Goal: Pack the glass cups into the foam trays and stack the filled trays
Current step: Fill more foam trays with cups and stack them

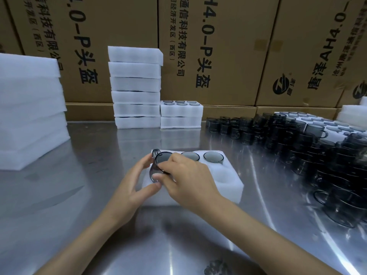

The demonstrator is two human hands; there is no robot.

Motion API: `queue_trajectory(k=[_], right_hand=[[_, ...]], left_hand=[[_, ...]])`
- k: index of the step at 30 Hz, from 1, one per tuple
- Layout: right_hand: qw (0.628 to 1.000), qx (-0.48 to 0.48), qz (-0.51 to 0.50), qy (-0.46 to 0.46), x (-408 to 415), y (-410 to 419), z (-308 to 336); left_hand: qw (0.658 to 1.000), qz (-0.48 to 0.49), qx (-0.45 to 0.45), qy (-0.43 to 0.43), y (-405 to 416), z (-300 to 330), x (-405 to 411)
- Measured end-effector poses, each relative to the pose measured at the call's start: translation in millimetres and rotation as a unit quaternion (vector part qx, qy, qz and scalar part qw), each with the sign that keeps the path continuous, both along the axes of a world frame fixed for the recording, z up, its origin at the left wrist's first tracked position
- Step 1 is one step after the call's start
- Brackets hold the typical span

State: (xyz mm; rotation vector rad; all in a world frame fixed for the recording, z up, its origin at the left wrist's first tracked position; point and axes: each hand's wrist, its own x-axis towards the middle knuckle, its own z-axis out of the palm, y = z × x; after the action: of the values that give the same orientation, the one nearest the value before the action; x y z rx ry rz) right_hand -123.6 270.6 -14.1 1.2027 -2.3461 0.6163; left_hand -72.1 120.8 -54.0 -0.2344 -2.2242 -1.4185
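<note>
Head view: the step in hand is filling the near foam tray [228, 181] on the metal table [79, 195]. The right hand [190, 175] pinches a smoky glass cup [161, 162], tilted, above the tray's far-left pocket; the left hand [135, 181] cups it with fingers spread, thumb touching its base. 2 cups [200, 156] already sit in the far row. Next, I judge, the cup must be righted and pressed into its pocket. Loose cups [297, 139] crowd the right; filled trays [137, 86] stand stacked far off.
</note>
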Motion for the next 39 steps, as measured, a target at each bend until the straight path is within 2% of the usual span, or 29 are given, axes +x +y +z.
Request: queue_trajectory(k=[4, 9, 15, 17, 19, 21, 26, 30, 39], right_hand=[[0.999, 0.03, -0.034, -0.008, 0, -6, 5], [0.999, 0.043, -0.031, -0.011, -2, -10, 7], [0.999, -0.049, -0.008, -0.014, -2, 6, -1], [0.999, -0.042, 0.008, -0.021, -3, 13, -4], [0.999, 0.007, 0.021, -0.045, -5, 17, -8], [0.997, 0.04, 0.028, -0.061, -7, 17, -12], [0.997, 0.054, 0.026, -0.058, -8, 11, -16], [0.993, 0.117, 0.012, -0.03, -7, 7, -22], [0.992, 0.121, -0.014, -0.017, -6, 5, -28]], left_hand=[[0.999, -0.009, -0.022, -0.029, 0, -2, 0], [0.995, -0.006, -0.098, -0.002, 3, 0, 1], [0.991, 0.042, -0.128, 0.011, -1, 2, 5], [0.975, 0.062, -0.203, 0.063, -3, 4, 9], [0.949, 0.067, -0.285, 0.115, -3, 6, 12], [0.936, 0.075, -0.321, 0.125, -3, 8, 14], [0.943, 0.101, -0.302, 0.098, -3, 8, 14], [0.932, 0.114, -0.337, 0.073, -4, 2, 14], [0.912, 0.129, -0.381, 0.084, -2, -3, 15]])
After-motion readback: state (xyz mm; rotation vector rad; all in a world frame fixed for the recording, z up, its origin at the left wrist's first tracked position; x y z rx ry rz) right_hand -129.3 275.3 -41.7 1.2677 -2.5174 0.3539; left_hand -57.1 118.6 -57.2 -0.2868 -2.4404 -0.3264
